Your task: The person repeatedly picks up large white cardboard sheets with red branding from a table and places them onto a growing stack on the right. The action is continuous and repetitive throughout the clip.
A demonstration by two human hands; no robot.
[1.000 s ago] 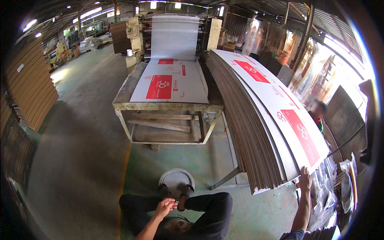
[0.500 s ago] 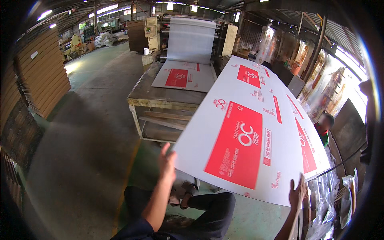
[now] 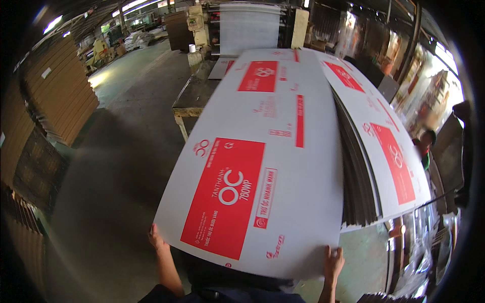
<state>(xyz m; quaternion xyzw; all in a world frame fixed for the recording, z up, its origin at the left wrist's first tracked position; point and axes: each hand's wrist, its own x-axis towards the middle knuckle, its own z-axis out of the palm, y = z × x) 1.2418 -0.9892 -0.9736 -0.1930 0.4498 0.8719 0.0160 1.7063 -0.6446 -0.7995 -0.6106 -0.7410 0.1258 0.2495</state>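
A long white cardboard sheet printed with red blocks stretches away from me, its near end held between my two hands. My left hand grips the near left corner, and my right hand is closed on the near right corner. The sheet's far end reaches over a metal worktable. To its right, a stack of similar printed sheets shows dark layered edges. The fingers under the held sheet are hidden.
Beyond the table stands a roller machine with a pale sheet hanging in it. Tall piles of brown cardboard rise on the left. A person is behind the stack at right, near clear plastic wrapping.
Both hands have moved left and closer to me, drawing the top sheet off the stack. More of the layers beneath now shows, and the sheet covers most of the table.
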